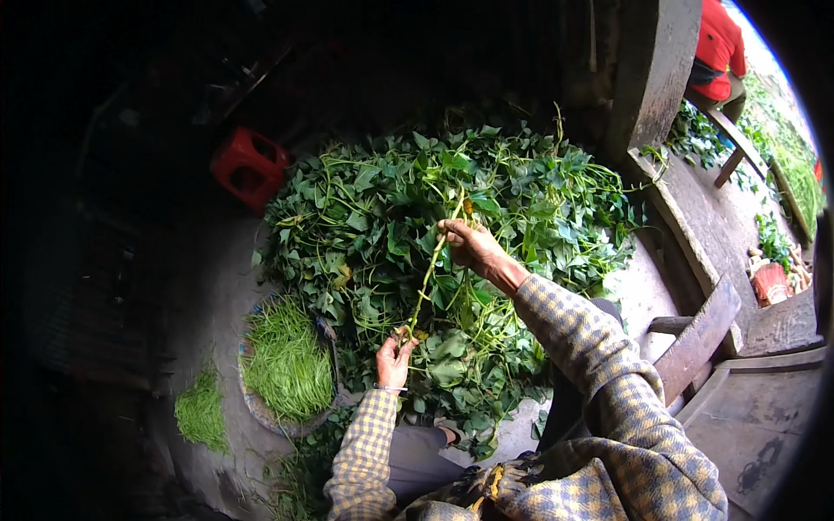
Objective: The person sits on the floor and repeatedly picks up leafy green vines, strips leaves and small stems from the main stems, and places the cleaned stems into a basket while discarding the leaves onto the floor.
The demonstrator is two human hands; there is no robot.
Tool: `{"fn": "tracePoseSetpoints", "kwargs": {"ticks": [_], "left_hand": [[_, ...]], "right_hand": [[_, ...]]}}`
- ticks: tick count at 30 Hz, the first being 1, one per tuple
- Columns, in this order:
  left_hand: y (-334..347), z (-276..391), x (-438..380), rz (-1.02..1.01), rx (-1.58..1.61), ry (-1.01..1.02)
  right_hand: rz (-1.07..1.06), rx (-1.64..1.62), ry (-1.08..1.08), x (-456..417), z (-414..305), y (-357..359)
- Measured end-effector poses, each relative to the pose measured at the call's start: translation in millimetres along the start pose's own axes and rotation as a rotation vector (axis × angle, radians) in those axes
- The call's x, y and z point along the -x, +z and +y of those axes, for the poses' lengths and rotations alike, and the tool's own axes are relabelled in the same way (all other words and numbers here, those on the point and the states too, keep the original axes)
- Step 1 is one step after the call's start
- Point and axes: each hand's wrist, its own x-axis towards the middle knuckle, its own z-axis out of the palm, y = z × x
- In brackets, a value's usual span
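Observation:
A pale green vine stem (428, 277) is stretched between my two hands over the heap. My left hand (393, 362) pinches its lower end, where some small brownish bits show at the fingertips. Higher up, my right hand (472, 247) grips the same stem between thumb and fingers, with leaves hanging below that hand. Under both hands spreads a large heap of leafy green vines (365, 215), with a few yellowed leaves in it. The vine's far end merges into the heap, so I cannot tell where it stops.
Left of the heap are a round basket (251, 407) of cut green stalks (287, 365) and a smaller green pile (201, 410). A red plastic stool (247, 166) stands beyond. At right are a wooden plank (700, 332), a door sill (684, 241) and a seated person in red (720, 52).

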Motion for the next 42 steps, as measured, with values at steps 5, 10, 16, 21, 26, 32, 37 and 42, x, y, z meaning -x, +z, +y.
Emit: {"fn": "tracePoseSetpoints", "kwargs": {"ticks": [5,10,16,21,26,32,37,42], "left_hand": [[-5.3,23.1,-1.9,-0.039,0.258,-0.204],[-22.9,22.8,-6.4,-0.116,0.238,-0.207],[-13.8,62.8,-7.3,-0.197,0.352,-0.11],[-10.9,84.2,1.4,-0.183,-0.2,0.048],[-13.7,75.4,4.1,-0.129,-0.162,0.078],[-115.9,69.5,16.9,0.599,0.109,-0.203],[-333.8,63.2,167.2,1.222,-0.198,-0.269],[-342.6,59.2,220.6,1.513,0.172,-0.489]], "right_hand": [[0.069,0.52,-0.315,30.5,-19.2,37.0],[-0.223,0.65,-0.521,67.7,-4.8,69.0],[-0.477,0.836,-0.872,116.4,-22.2,114.8],[-0.312,0.685,-0.538,113.6,-26.7,119.8],[-0.23,0.781,-0.604,79.3,-6.6,78.6],[-0.198,1.114,-0.799,72.5,12.9,39.9],[-0.36,1.271,-0.797,92.4,35.0,45.0],[-0.585,1.527,-0.749,109.7,46.9,43.5]]}}
